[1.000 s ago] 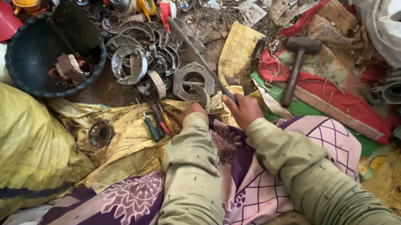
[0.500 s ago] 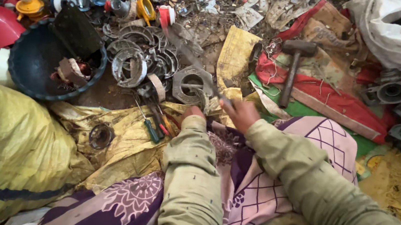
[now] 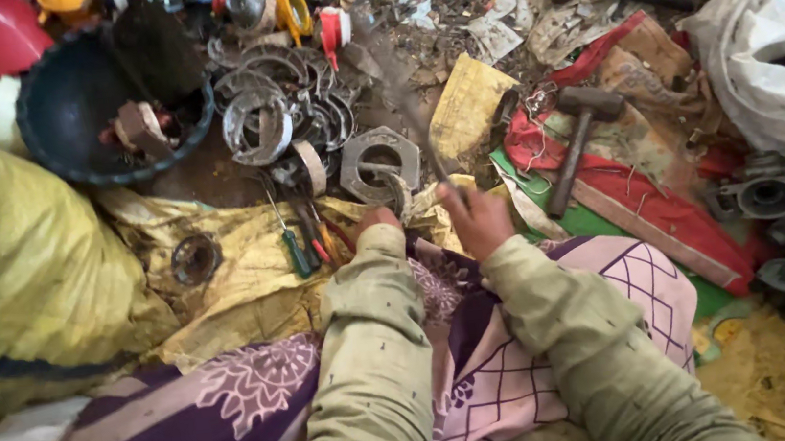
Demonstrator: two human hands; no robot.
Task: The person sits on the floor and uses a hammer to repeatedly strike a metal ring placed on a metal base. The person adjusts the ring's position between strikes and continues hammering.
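As my right hand [image 3: 476,221], clenched on the rod [image 3: 410,110], has swung it up blurred, my left hand [image 3: 380,220] steadies the nut [image 3: 379,163], grip hidden.

Left hand [image 3: 379,220] tucked low, right hand [image 3: 474,218] raised, fingers curled
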